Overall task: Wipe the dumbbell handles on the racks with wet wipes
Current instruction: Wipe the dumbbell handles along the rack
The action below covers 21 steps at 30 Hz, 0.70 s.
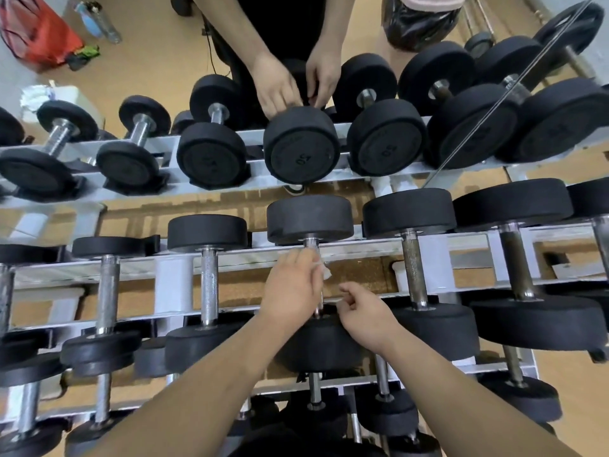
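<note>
A black dumbbell [309,219] lies across the white rack's [250,257] top tier, dead centre. My left hand [291,285] is curled round its steel handle [311,243], holding a white wet wipe [324,270] against the metal; a corner of the wipe sticks out to the right. My right hand [365,315] sits just right of the handle's near end with curled fingers pinching a bit of white wipe. Most of the handle is hidden under my hands.
More black dumbbells fill the rack to the left [207,232] and right [410,212], and lower tiers [316,390]. A wall mirror [329,94] behind reflects the rack and my hands. A red bag [36,31] and water bottle [99,21] show in the reflection.
</note>
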Each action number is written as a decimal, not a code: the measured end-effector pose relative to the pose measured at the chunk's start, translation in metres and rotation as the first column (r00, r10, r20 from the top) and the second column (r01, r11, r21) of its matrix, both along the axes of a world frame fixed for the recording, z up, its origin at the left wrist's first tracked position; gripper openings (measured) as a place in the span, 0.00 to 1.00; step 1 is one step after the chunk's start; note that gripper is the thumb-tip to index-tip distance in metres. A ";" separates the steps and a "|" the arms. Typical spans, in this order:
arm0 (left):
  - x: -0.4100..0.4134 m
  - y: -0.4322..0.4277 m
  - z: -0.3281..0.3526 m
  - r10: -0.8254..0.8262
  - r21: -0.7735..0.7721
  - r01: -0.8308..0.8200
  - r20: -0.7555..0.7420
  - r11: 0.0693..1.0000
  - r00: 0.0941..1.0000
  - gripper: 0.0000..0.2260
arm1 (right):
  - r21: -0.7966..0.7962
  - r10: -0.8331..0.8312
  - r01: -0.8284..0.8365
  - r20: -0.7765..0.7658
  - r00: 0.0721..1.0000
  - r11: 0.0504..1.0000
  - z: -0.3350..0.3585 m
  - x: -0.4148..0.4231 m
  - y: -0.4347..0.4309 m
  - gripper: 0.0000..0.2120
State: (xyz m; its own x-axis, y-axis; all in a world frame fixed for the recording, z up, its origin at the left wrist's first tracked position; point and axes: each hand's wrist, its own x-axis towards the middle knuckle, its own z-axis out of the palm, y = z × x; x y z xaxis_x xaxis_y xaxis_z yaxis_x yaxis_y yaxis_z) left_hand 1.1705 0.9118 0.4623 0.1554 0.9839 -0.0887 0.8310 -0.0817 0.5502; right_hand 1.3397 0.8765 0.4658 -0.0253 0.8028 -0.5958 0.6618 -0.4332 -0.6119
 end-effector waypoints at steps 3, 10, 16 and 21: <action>0.006 0.016 -0.009 0.064 -0.026 -0.062 0.056 0.998 0.996 0.10 | 0.010 0.001 -0.001 0.007 1.000 1.000 -0.003 -0.001 0.001 0.19; 0.003 0.000 -0.016 0.049 -0.087 -0.034 0.182 0.996 0.982 0.07 | 0.025 -0.008 0.007 0.020 1.000 1.000 -0.004 -0.002 -0.003 0.18; -0.003 0.003 -0.005 -0.005 -0.287 0.062 0.195 0.956 0.981 0.08 | 0.025 -0.005 0.005 0.031 0.999 1.000 -0.001 -0.003 -0.007 0.17; 0.005 0.027 -0.009 0.210 -0.100 -0.192 0.211 0.976 0.955 0.07 | 0.023 0.004 -0.004 0.017 1.000 1.000 0.004 -0.005 -0.005 0.18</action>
